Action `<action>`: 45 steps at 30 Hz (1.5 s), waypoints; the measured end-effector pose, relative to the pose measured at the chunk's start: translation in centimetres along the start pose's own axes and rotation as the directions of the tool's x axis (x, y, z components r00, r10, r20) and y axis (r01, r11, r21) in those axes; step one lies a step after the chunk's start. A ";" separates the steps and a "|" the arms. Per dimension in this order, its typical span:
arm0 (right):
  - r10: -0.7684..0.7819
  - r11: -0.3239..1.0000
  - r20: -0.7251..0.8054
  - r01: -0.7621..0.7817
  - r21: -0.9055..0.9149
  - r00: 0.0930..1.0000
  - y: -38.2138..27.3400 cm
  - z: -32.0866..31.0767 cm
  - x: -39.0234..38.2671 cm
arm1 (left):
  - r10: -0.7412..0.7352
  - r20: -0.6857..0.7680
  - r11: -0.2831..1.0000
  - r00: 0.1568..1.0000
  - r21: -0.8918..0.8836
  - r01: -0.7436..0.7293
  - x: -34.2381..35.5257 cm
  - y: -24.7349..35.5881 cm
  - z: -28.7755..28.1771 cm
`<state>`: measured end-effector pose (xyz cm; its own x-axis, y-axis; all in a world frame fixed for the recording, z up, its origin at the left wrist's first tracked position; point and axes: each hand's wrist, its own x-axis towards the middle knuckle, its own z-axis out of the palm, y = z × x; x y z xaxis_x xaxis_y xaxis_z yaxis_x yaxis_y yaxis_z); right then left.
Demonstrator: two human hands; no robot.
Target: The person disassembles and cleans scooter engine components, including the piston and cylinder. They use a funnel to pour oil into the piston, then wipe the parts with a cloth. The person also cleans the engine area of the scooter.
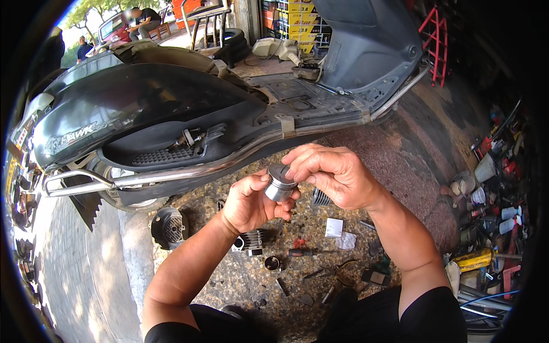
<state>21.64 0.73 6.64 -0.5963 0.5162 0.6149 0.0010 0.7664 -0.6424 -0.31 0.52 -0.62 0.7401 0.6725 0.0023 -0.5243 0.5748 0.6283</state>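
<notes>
A silver metal piston (279,190) with grooves round its upper part is held up above the ground, tilted slightly. My left hand (247,204) grips it from the left and below, thumb at its upper edge and fingers curled round its side. My right hand (338,171) is closed at the piston's top right edge, thumb and fingertips against the grooved part. Whether a thin ring lies between those fingertips is too small to tell. Below my hands, a finned engine cylinder (251,241) lies on the ground, with a dark used-looking round part (272,263) near it.
A scooter (160,108) with a chrome side rail stands across the far side. On the ground lie a screwdriver (300,252), a white packet (334,227), a clear plastic bag (346,240), a black vented cover (170,227) and a teal-and-black power tool (378,275). Assorted tools crowd the right.
</notes>
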 end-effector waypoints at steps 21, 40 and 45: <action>0.103 0.951 0.076 -0.121 0.285 0.992 0.2 -0.3 -0.3 | -0.090 0.106 0.987 0.990 -0.122 0.103 -0.5 0.6 0.4; 0.136 0.963 0.220 -0.182 0.201 0.966 0.4 -0.8 -0.2 | -0.133 0.089 0.990 0.987 -0.027 0.136 -0.3 0.3 -0.2; 0.159 0.967 0.229 -0.198 0.161 0.960 0.8 -1.0 -0.5 | -0.100 0.092 0.995 0.991 0.023 0.098 -0.4 0.2 0.0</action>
<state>22.70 1.44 6.29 -0.7566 0.5296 0.3835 -0.0098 0.5772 -0.8165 -0.74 0.37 -0.51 0.8243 0.5661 0.0116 -0.4395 0.6268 0.6434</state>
